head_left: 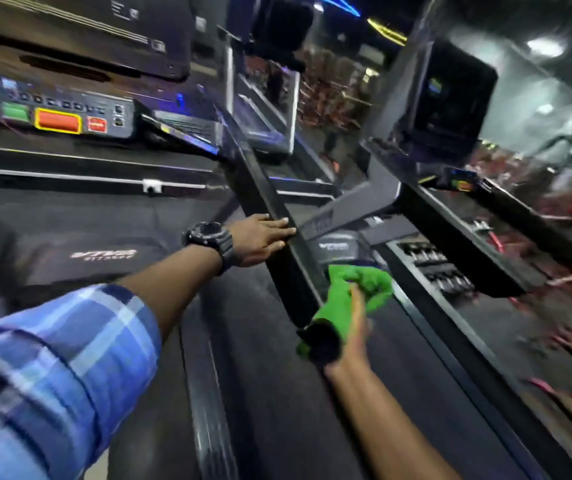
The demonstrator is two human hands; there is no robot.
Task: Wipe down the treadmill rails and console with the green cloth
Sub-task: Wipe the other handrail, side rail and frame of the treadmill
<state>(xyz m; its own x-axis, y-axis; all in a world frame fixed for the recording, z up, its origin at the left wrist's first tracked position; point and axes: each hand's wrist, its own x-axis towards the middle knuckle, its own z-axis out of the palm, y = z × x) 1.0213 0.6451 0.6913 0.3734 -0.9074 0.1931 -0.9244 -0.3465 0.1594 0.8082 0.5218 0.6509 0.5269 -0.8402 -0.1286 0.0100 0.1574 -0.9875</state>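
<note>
A black treadmill rail [260,192] runs diagonally from the console [66,112] down toward me. My left hand [260,239], with a black watch at the wrist, rests flat on the rail with fingers straight. Lower down, my right hand [353,327] grips the green cloth [357,289], which is wrapped around the rail's rounded end. The console at the upper left has a green button, a large red button and a smaller red one. The picture is blurred by motion.
A second treadmill stands to the right, with its own rail [457,244] and dark screen [450,95]. The black belt [80,244] with a white logo lies under my left arm. More machines stand behind.
</note>
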